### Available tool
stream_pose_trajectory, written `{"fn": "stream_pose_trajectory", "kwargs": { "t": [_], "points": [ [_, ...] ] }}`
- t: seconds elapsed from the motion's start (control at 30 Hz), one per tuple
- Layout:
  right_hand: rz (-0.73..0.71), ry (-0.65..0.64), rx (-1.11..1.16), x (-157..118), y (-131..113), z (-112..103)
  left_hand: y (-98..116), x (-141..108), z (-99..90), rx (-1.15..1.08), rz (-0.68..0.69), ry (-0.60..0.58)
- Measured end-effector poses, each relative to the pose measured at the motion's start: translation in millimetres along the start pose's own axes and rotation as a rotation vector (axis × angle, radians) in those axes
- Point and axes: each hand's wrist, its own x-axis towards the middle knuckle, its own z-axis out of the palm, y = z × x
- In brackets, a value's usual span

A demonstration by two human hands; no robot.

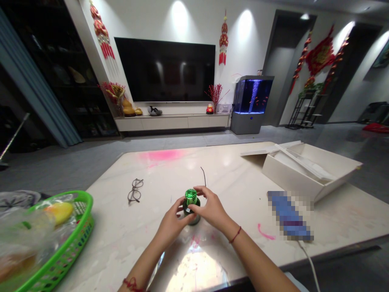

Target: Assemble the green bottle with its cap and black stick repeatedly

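Observation:
On the white table, a small dark cylinder with a shiny green, patterned round top (191, 196) stands upright between my two hands. My left hand (174, 221) curls its fingers and thumb around the left side of the dark body. From the right, my right hand (211, 207) has its thumb across the front and its index finger behind the green top. Both hands appear to grip the same object; its exact kind is unclear. A thin black strip (203, 174), perhaps a cable, lies just behind my right hand.
Folded-out eyeglasses (135, 191) lie left of my hands. A green basket (86, 207) with bagged items stands at the left. To the right are a white box (299, 176) with its lid askew and a pixelated blue item (288, 217) beside a white cable (310, 261). Pink stains (164, 155) mark the tabletop.

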Motion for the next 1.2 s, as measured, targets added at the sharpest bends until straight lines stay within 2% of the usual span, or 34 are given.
{"fn": "stream_pose_trajectory", "kwargs": {
  "t": [0.33,0.97,1.2],
  "points": [
    [-0.006,-0.017,0.007,-3,3,-4,-4,1,-0.2,0.006,0.021,0.001],
    [0.057,0.035,-0.025,0,-5,20,-4,1,-0.1,0.030,0.035,0.022],
    [0.087,0.029,-0.046,1,-8,19,-3,0,-0.6,0.043,0.021,-0.003]
  ]
}}
